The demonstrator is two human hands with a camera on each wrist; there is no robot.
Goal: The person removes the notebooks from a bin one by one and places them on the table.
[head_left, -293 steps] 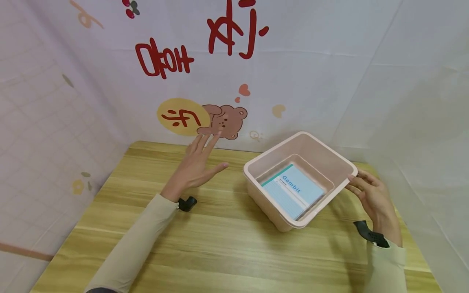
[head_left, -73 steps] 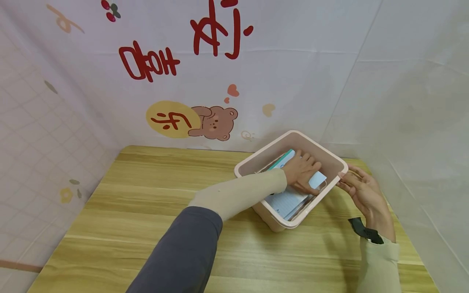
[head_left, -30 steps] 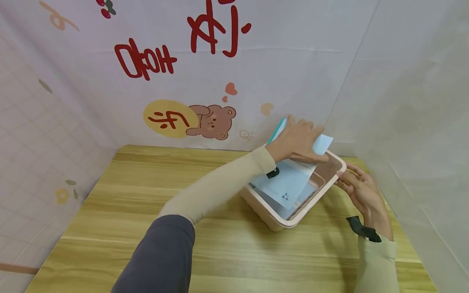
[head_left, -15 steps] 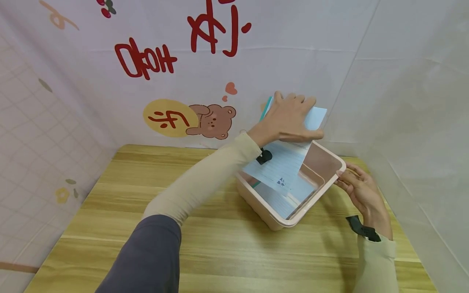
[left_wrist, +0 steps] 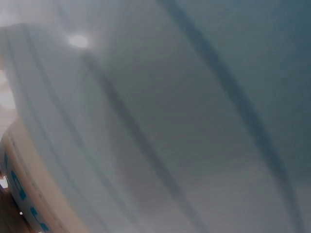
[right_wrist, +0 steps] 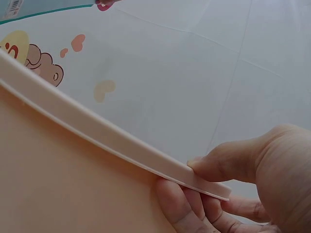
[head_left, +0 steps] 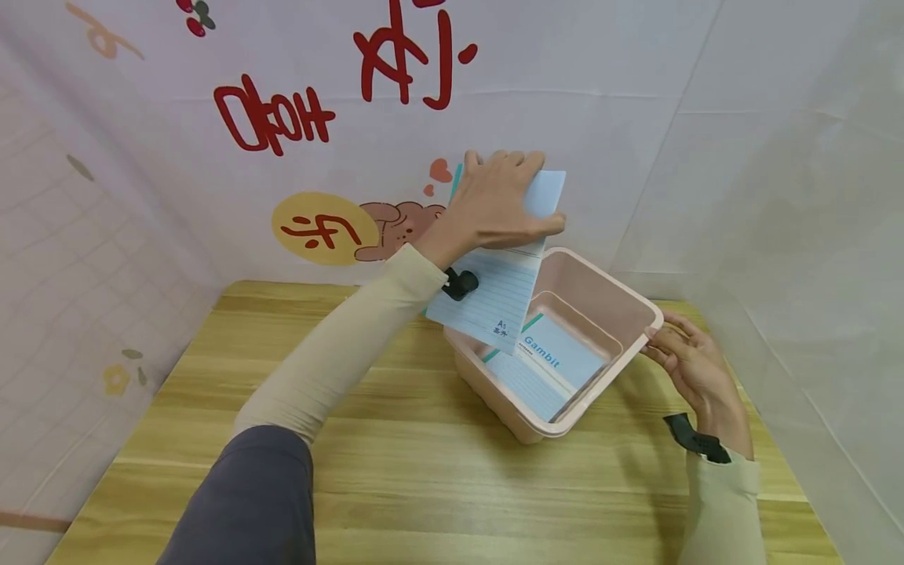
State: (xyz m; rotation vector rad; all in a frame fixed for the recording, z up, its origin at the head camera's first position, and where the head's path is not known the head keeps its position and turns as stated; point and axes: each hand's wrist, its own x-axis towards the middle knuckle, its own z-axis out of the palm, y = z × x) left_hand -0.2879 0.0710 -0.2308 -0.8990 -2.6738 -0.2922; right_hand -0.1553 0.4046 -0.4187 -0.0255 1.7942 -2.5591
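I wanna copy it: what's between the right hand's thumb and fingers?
The right wrist view shows the pink plastic bin's rim, pinched by the right hand.

Table (head_left: 395, 471), wood-grain, beneath left hand (head_left: 497, 200) and right hand (head_left: 695, 365). Backdrop (head_left: 600, 141), white, creased, behind both. Red characters (head_left: 446, 55), upper left of left hand. Yellow disc (head_left: 325, 227), bear (head_left: 417, 218): left of it. Grid-printed sheet (head_left: 71, 259), farther left. Pale sheet (head_left: 812, 275), right of right hand. Light, from where I stand: soft.
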